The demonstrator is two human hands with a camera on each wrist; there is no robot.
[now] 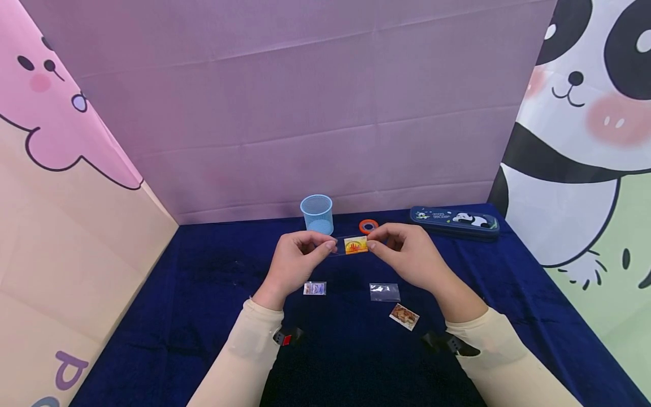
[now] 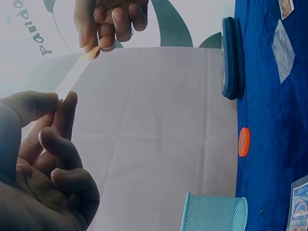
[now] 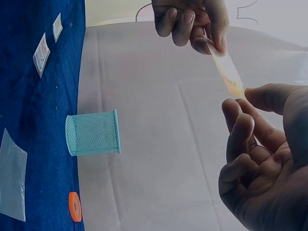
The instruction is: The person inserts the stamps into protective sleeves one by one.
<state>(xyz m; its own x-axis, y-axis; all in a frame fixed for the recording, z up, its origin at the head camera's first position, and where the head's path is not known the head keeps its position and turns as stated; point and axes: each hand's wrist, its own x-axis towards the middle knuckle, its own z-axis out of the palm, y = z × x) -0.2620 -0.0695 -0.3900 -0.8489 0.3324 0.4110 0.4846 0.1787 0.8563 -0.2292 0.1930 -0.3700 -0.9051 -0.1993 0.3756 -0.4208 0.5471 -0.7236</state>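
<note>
Up in front of the body, both hands hold a small clear plastic sleeve with a yellow and red stamp-like card at its right end. My left hand pinches the clear end between thumb and forefinger. At the card's end, my right hand pinches with thumb and forefinger; I cannot tell whether it grips the card alone or the sleeve too. Below lie a sleeved blue-purple picture card, a flat clear plastic sleeve and a loose brown picture card with a white border.
A light blue mesh pen cup stands at the back of the dark blue cloth. Right of it lie an orange tape roll and a navy panda pencil case. Printed fabric walls enclose the table's back and sides.
</note>
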